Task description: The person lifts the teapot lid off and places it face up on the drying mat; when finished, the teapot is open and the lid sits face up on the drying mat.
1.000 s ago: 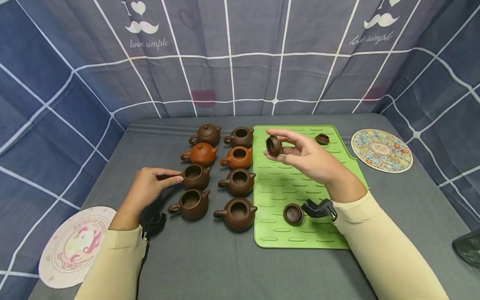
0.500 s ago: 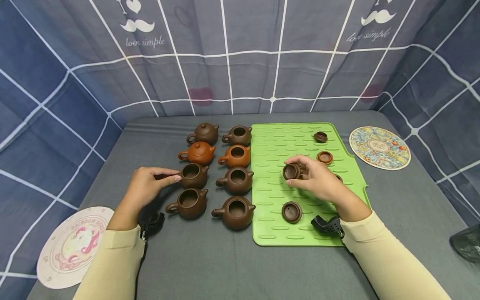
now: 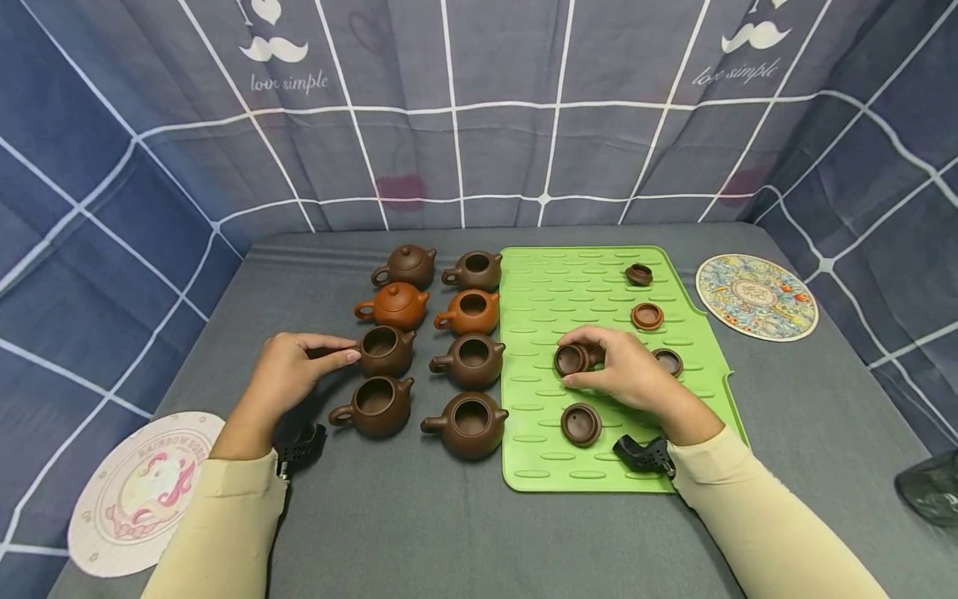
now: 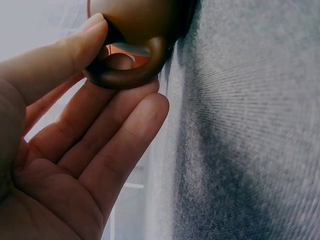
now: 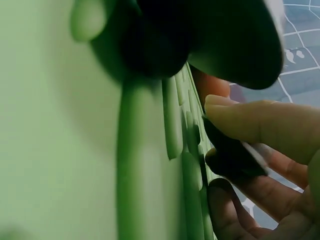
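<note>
My left hand (image 3: pixel 288 374) pinches the handle of a lidless dark brown teapot (image 3: pixel 387 356) on the grey cloth. In the left wrist view, the thumb and fingers meet at the looped handle (image 4: pixel 150 67). Over the green mat, my right hand (image 3: pixel 629 366) holds a small brown teapot lid (image 3: pixel 570 359) between thumb and fingers, its hollow underside facing up. Low against the mat, that lid is only a dark shape in the right wrist view. Around the hand lie an orange-brown lid (image 3: pixel 647 316), a brown lid (image 3: pixel 668 361) and another upturned lid (image 3: pixel 580 424).
Several open teapots stand beside the green mat (image 3: pixel 539 474). Two lidded teapots, one brown (image 3: pixel 407 266) and one orange (image 3: pixel 397 305), are at the back left. A dark lid (image 3: pixel 639 274) lies far up the mat. Round placemats, floral (image 3: pixel 756 295) and pink-white (image 3: pixel 142 499), flank the table.
My right hand has brought the lid down from above the mat's upper left, toward me and slightly rightward, close to the mat. The left hand has stayed at the teapot's handle.
</note>
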A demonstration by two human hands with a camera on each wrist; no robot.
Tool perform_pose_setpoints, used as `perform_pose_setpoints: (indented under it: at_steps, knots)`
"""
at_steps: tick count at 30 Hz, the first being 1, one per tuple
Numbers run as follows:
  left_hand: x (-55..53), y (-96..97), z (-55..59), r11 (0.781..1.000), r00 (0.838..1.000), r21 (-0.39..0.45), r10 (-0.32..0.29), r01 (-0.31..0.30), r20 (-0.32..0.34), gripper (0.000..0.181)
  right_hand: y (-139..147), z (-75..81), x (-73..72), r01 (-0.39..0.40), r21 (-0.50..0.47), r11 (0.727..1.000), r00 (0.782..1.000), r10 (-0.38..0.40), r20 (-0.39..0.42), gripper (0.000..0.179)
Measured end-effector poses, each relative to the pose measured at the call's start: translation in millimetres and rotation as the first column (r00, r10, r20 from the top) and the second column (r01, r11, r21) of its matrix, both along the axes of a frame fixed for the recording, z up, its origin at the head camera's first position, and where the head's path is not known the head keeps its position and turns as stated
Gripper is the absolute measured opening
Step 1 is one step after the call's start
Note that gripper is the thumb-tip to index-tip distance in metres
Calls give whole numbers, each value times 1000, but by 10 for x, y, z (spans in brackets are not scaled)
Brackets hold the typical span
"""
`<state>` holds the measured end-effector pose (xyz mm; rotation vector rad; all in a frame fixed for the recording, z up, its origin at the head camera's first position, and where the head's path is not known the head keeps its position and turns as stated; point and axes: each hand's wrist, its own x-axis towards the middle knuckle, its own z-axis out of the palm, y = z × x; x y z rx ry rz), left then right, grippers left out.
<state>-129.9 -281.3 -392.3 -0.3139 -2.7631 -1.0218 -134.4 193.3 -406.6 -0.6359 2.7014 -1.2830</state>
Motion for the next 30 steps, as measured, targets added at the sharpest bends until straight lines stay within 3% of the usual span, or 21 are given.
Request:
perform_pose_setpoints:
  at_steps: [30]
  knots:
    - [0, -8, -15, 1000, 1000, 2, 9, -9, 13, 22, 25, 30, 22, -9, 33, 999, 1000, 9, 21, 58]
